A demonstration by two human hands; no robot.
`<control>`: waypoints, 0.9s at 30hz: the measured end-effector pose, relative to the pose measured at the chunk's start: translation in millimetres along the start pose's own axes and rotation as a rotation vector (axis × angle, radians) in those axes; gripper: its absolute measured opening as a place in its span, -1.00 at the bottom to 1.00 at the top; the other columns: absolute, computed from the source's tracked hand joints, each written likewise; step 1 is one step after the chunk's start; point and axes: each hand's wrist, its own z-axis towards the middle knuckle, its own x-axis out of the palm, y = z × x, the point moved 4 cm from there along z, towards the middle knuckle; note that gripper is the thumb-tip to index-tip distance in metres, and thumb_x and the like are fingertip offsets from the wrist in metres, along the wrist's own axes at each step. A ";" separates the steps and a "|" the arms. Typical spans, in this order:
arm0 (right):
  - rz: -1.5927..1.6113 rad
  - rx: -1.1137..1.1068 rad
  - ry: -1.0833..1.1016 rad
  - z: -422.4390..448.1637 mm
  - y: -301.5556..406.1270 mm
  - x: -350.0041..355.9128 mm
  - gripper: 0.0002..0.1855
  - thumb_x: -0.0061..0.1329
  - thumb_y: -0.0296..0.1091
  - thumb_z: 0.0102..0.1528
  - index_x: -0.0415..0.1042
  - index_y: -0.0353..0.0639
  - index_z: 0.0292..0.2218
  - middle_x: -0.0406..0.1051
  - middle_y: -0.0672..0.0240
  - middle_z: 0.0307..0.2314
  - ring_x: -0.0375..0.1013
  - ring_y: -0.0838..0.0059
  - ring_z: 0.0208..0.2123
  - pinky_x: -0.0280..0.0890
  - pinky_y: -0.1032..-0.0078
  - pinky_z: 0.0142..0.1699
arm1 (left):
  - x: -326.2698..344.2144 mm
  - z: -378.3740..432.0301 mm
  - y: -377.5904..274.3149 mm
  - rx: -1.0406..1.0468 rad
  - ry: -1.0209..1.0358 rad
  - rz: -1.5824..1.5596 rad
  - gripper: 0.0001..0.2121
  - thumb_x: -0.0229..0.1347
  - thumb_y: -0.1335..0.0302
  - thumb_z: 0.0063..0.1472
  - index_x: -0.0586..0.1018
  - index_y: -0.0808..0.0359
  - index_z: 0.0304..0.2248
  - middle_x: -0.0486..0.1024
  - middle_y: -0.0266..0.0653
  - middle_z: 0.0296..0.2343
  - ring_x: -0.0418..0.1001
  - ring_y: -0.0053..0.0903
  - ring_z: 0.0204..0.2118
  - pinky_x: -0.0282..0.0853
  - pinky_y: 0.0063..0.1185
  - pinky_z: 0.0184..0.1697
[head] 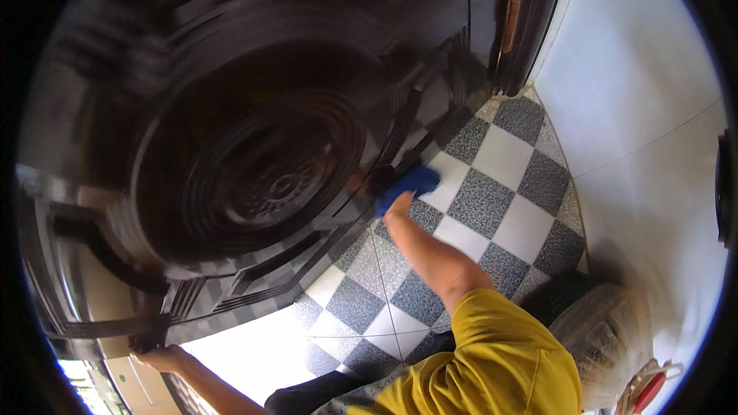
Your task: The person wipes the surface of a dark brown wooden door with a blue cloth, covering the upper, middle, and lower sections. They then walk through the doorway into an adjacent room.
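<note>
A dark, glossy panelled wooden door (pixel 277 69) with a round carved moulding fills the upper left. My right hand (pixel 399 204) grips a blue cloth (pixel 418 180) against the lower part of the door, just above the floor. The cloth is slightly blurred, and most of the fingers are hidden. At the lower left, my left hand (pixel 158 359) has its fingers curled at the door's edge, beside a dark part that may be a handle. Where those fingertips rest is partly hidden.
The floor (pixel 486 202) has grey speckled and white checkered tiles. A dark door frame (pixel 510 29) meets a white wall (pixel 634 86) at upper right. Behind my right arm stands a bulky plastic-wrapped object (pixel 611 334). Bright light falls on the floor below the door.
</note>
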 end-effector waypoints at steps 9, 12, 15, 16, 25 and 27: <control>-0.446 0.328 -0.374 -43.8 7.1 70.1 -0.53 -0.52 -0.05 -0.02 0.24 -0.07 -0.17 0.21 0.50 -0.17 0.19 0.39 -0.17 0.03 0.41 -0.05 | -16.8 2.2 43.7 0.441 0.072 0.492 -0.68 -0.22 0.50 0.10 0.20 0.36 -0.11 0.13 -0.09 -0.10 0.13 -0.35 -0.05 0.13 -0.47 -0.05; -0.704 -0.161 -0.193 -14.9 101.5 171.1 -0.62 -0.45 -0.21 0.03 0.18 -0.14 -0.15 0.23 0.37 -0.24 0.20 0.42 -0.22 0.11 0.48 -0.12 | -3.4 -9.2 30.1 0.227 0.161 0.393 -0.64 -0.34 0.33 0.18 0.20 0.36 -0.10 0.20 -0.13 -0.14 0.21 -0.43 -0.12 0.19 -0.58 -0.12; -0.774 -0.576 0.001 -91.8 89.0 270.7 -0.67 -0.35 -0.28 0.04 0.15 -0.18 -0.15 0.23 0.30 -0.31 0.22 0.45 -0.30 0.15 0.48 -0.18 | -14.0 1.4 53.8 -0.425 0.169 -0.060 -0.60 -0.32 0.23 0.16 0.20 0.33 -0.10 0.21 -0.17 -0.16 0.20 -0.46 -0.11 0.16 -0.58 -0.11; -0.892 -0.523 0.008 -115.4 79.4 290.3 -0.67 -0.31 -0.32 0.03 0.14 -0.18 -0.14 0.23 0.30 -0.30 0.22 0.46 -0.30 0.14 0.49 -0.18 | -9.5 1.3 42.7 -0.434 0.189 -0.231 -0.54 -0.35 0.13 0.14 0.19 0.32 -0.10 0.24 -0.20 -0.19 0.18 -0.46 -0.10 0.11 -0.55 -0.08; -0.672 -0.289 -0.089 -259.5 -68.7 274.5 -0.57 -0.48 -0.66 -0.07 0.08 -0.20 -0.11 0.14 0.29 -0.16 0.14 0.42 -0.14 0.05 0.52 -0.04 | -13.3 76.5 4.4 -0.810 0.853 -0.496 -0.37 -0.44 -0.08 0.06 0.09 0.24 -0.04 0.10 -0.18 -0.08 0.02 -0.32 0.00 -0.18 -0.35 0.04; -0.637 -0.199 -0.101 -304.5 -85.4 309.4 -0.58 -0.48 -0.67 -0.08 0.10 -0.21 -0.14 0.20 0.31 -0.23 0.22 0.44 -0.24 0.16 0.50 -0.13 | -15.1 123.5 -29.0 -0.690 0.811 -0.448 -0.36 -0.45 -0.09 0.05 0.06 0.24 -0.02 0.07 -0.15 -0.06 0.00 -0.30 0.01 -0.19 -0.35 0.04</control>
